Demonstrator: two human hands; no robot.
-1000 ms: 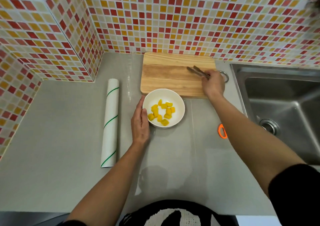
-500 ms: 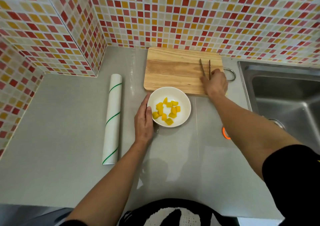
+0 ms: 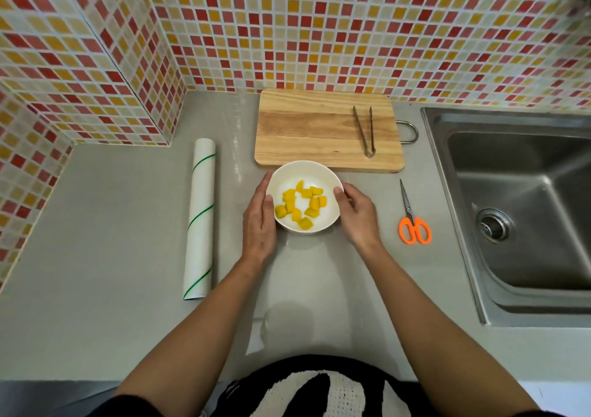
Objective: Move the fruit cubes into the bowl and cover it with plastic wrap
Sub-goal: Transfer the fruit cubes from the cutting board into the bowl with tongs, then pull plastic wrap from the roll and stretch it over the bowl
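Observation:
A white bowl [image 3: 303, 173] sits on the grey counter just in front of the wooden cutting board [image 3: 307, 131]. Several yellow fruit cubes [image 3: 302, 207] lie inside it. My left hand [image 3: 259, 221] cups the bowl's left side, thumb on the rim. My right hand [image 3: 358, 213] grips its right side. Metal tongs [image 3: 364, 130] lie on the right part of the board, nobody touching them. A roll of plastic wrap [image 3: 200, 218], white with green stripes, lies on the counter to the left of the bowl.
Orange-handled scissors [image 3: 412, 221] lie on the counter right of the bowl. A steel sink [image 3: 524, 205] takes up the right side. Tiled walls close off the back and the left corner [image 3: 153, 64].
My right hand put the tongs down on the cutting board and came back to the bowl's right side. My left hand stayed at the bowl. The scissors are now fully visible.

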